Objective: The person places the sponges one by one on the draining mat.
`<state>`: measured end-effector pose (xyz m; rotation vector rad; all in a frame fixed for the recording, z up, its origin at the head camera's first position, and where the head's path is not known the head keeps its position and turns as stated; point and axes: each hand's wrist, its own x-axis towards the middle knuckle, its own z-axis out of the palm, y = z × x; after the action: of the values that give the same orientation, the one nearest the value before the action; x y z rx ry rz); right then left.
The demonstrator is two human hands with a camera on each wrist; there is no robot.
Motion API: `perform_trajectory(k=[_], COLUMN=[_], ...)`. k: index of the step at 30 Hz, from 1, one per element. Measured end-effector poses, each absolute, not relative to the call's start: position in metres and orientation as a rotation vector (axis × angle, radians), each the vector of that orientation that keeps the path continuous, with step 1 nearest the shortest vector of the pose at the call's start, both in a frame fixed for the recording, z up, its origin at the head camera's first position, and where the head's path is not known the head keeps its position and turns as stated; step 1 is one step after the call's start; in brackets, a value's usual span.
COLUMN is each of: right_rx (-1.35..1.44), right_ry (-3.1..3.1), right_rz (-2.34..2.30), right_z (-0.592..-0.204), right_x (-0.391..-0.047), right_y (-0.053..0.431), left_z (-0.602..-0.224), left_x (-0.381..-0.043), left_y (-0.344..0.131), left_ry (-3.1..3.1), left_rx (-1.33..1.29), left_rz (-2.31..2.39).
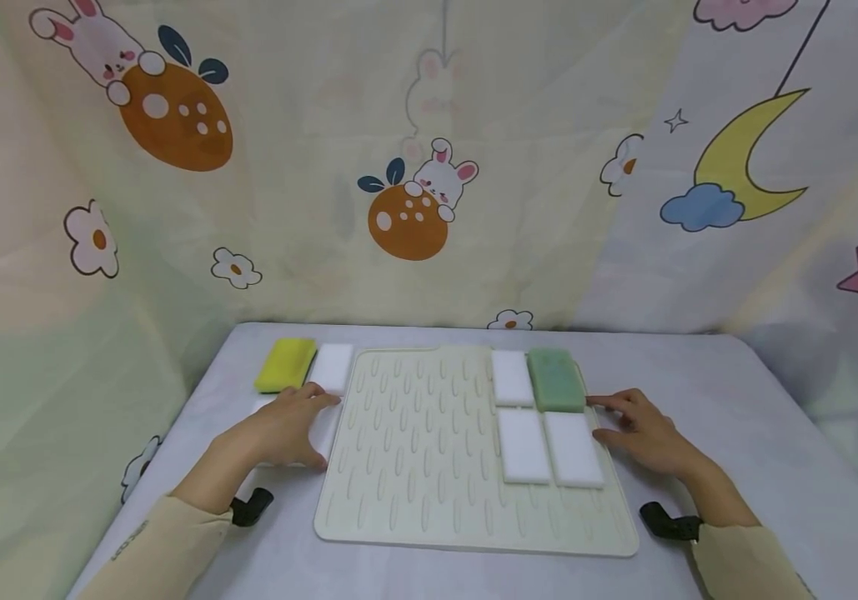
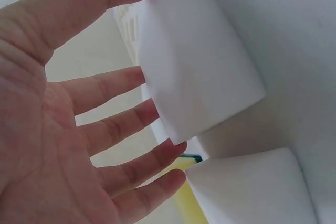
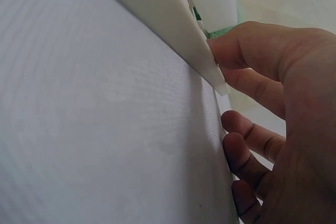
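My left hand (image 1: 289, 429) reaches around a white sponge (image 1: 321, 435) beside the mat's left edge, thumb at its near end and fingers at its far end. In the left wrist view the thumb and several fingertips meet that sponge (image 2: 194, 66), and another white sponge (image 2: 252, 187) is below. At the mat's right edge my right hand (image 1: 642, 433) lies with bent, relaxed fingers, index beside the green sponge (image 1: 556, 380) and thumb near a white sponge (image 1: 574, 450). In the right wrist view a fingertip touches the mat's rim (image 3: 194, 51).
The cream ribbed mat (image 1: 406, 450) fills the table's middle. On its right side are two more white sponges, one at the back (image 1: 512, 378) and one in front (image 1: 524, 446). A yellow sponge (image 1: 286, 365) and a white sponge (image 1: 333, 368) lie back left. A printed curtain (image 1: 308, 200) hangs behind.
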<state>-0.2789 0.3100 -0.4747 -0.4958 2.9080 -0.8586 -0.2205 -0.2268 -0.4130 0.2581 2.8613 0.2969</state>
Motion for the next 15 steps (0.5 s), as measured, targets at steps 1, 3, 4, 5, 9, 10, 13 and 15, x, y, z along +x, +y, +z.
perform_trajectory(k=[1, 3, 4, 5, 9, 10, 13, 15], right_rx=[-0.493, -0.49, -0.49, -0.489, -0.495, -0.495, -0.497, -0.491], right_ry=[2.907, 2.905, 2.908, 2.912, 2.923, 2.925, 2.93, 2.935], right_rz=[-0.859, -0.863, -0.863, -0.862, -0.851, -0.847, -0.837, -0.827], right_z=[-0.4743, -0.4736, -0.4728, -0.4721, -0.4708, -0.4709, -0.4716, -0.472], right_x=[-0.2787, -0.2781, -0.2776, -0.2772, -0.2756, -0.2753, -0.2751, -0.2753], right_y=[0.3095, 0.3085, 0.3084, 0.3082, 0.3071, 0.3068, 0.3061, 0.3058], left_z=[-0.4134, -0.4141, -0.414, -0.4137, -0.4117, -0.4111, -0.4088, -0.4074], left_x=[-0.2207, -0.2213, -0.2218, -0.2222, -0.222, -0.2215, -0.2193, -0.2184], left_y=[-0.2266, -0.2263, -0.2257, -0.2252, -0.2237, -0.2235, -0.2241, -0.2246], left_ry=[2.863, 2.866, 2.87, 2.872, 2.878, 2.879, 2.881, 2.883], left_rx=[0.259, 0.262, 0.264, 0.267, 0.276, 0.279, 0.288, 0.284], left_rz=[0.296, 0.289, 0.287, 0.283, 0.267, 0.262, 0.265, 0.272])
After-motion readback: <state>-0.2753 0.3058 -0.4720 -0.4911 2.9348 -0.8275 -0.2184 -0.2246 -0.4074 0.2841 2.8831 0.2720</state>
